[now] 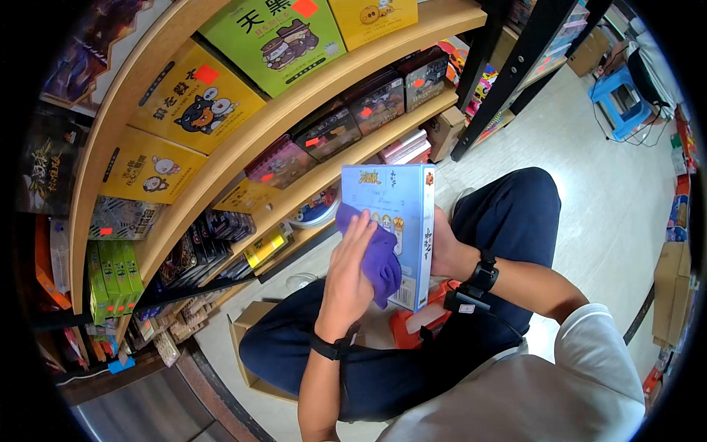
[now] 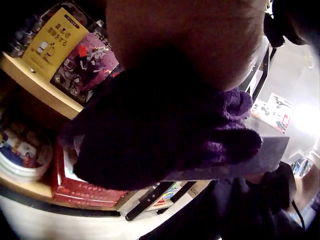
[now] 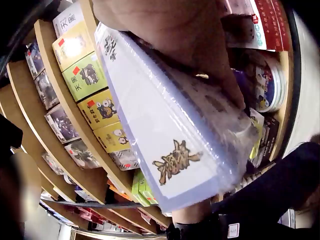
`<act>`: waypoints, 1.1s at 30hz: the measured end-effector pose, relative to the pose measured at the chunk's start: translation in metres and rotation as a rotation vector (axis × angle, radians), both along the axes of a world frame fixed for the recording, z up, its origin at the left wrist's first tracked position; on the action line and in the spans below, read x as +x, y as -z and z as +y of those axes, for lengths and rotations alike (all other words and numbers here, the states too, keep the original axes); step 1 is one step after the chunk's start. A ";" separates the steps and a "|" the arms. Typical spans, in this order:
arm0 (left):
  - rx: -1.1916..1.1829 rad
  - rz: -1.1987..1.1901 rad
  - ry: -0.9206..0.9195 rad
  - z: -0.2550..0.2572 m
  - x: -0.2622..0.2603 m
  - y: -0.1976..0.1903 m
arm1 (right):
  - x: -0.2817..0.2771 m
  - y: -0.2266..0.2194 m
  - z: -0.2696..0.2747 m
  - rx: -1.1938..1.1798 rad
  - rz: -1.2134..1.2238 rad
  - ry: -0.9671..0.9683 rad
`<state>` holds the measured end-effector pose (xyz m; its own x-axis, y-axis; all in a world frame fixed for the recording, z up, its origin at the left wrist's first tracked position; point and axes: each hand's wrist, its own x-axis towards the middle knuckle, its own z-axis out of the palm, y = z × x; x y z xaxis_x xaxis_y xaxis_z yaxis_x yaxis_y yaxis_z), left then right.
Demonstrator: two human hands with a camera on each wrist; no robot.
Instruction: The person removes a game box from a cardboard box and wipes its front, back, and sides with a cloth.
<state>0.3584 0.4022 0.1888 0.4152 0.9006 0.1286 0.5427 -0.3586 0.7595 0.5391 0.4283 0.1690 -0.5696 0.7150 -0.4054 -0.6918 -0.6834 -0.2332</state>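
A light blue box [image 1: 407, 193] in clear wrap stands upright on edge above the person's lap. The left hand [image 1: 349, 276] lies with fairly straight fingers over a purple cloth [image 1: 381, 258], pressing it on the box's broad face. From the far side the right hand [image 1: 451, 247] grips the box, its fingers partly hidden. In the left wrist view the purple cloth [image 2: 220, 145] is dark and covers much of the box. The right wrist view shows the box's white side [image 3: 150, 115] with gold lettering and the right hand [image 3: 175, 35] against it.
Curved wooden shelves [image 1: 294, 158] with yellow, green and dark boxes stand at the left and ahead. An open cardboard box [image 1: 247, 324] is beside the crossed legs, and a red object [image 1: 412, 329] lies between them. A blue stool [image 1: 621, 103] stands at the back right.
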 end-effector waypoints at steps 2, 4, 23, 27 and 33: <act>0.023 0.003 -0.025 0.000 0.000 0.000 | -0.001 -0.003 -0.002 0.013 -0.009 -0.010; 0.061 0.010 -0.048 0.000 0.001 0.000 | -0.001 -0.012 -0.005 0.036 -0.025 -0.018; 0.196 -0.067 -0.341 0.003 -0.005 0.006 | -0.019 0.011 -0.025 -0.065 -0.057 -0.198; 0.211 0.043 -0.185 0.004 -0.001 0.002 | -0.013 0.002 -0.015 -0.045 0.000 -0.141; 0.151 0.048 -0.093 0.004 -0.001 -0.003 | -0.003 -0.003 -0.005 0.036 0.000 -0.014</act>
